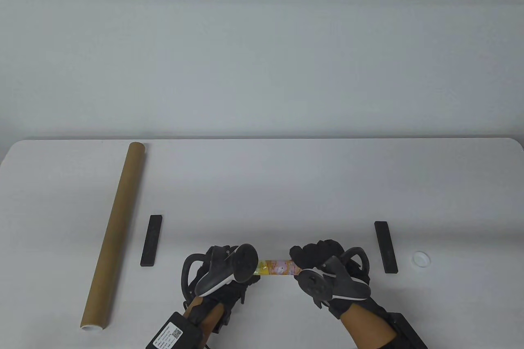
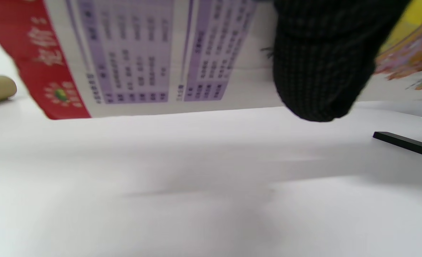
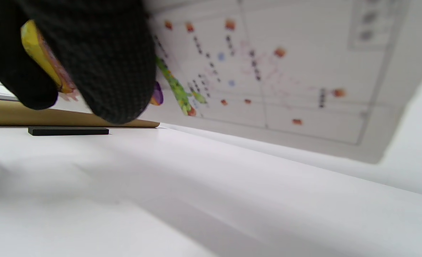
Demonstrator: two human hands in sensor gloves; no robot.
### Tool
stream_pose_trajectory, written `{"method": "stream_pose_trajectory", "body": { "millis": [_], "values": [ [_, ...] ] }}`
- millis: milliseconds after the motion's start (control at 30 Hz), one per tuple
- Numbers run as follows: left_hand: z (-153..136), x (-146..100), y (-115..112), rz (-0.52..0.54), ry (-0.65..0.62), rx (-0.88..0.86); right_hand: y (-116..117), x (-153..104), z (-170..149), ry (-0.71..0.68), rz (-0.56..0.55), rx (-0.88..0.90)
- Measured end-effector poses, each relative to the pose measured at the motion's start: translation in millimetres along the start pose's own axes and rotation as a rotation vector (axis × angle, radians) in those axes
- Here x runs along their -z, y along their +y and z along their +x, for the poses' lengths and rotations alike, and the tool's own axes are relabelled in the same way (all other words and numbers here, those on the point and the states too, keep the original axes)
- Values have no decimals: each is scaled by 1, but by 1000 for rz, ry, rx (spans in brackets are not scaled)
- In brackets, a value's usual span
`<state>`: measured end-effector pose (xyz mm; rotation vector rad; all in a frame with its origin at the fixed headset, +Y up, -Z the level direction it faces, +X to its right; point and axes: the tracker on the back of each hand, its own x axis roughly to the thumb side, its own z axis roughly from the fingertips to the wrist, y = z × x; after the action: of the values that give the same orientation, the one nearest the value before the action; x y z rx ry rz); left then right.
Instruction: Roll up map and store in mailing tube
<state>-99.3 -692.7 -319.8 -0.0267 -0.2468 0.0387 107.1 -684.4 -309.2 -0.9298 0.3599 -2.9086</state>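
Note:
The map (image 1: 276, 267) is rolled into a short colourful roll, held between both hands just above the table's near edge. My left hand (image 1: 229, 273) grips its left end; the left wrist view shows the roll's printed surface (image 2: 143, 57) with a gloved finger (image 2: 321, 71) over it. My right hand (image 1: 323, 267) grips the right end; the right wrist view shows the printed paper (image 3: 285, 71) under a gloved finger (image 3: 100, 60). The brown cardboard mailing tube (image 1: 116, 230) lies at the left, its open end (image 1: 92, 327) toward me, apart from both hands.
Two flat black bars lie on the white table (image 1: 262, 185), one left (image 1: 151, 240) beside the tube, one right (image 1: 386, 246). A white tube cap (image 1: 421, 259) sits to the far right. A black device (image 1: 174, 332) is strapped on my left forearm.

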Motion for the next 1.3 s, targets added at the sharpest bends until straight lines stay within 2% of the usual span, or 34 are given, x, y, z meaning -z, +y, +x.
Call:
{"method": "stream_pose_trajectory", "body": {
  "millis": [267, 433, 633, 933, 1067, 1200, 1300],
  "values": [
    [8, -8, 6, 181, -9, 142, 3, 2, -9, 37, 55, 163],
    [12, -11, 9, 259, -4, 202, 4, 2, -13, 50, 67, 227],
    [11, -8, 9, 183, -7, 164, 5, 0, -10, 34, 39, 156],
    [-1, 2, 3, -62, 28, -14, 0, -1, 2, 0, -31, -26],
    [-1, 2, 2, -71, 19, -15, 0, 0, 1, 0, -8, -17],
    [3, -1, 3, -11, 18, 37, 1, 1, -1, 7, 10, 7],
    [8, -6, 6, 76, 14, 101, 3, 2, -6, 25, 36, 83]
  ]
}}
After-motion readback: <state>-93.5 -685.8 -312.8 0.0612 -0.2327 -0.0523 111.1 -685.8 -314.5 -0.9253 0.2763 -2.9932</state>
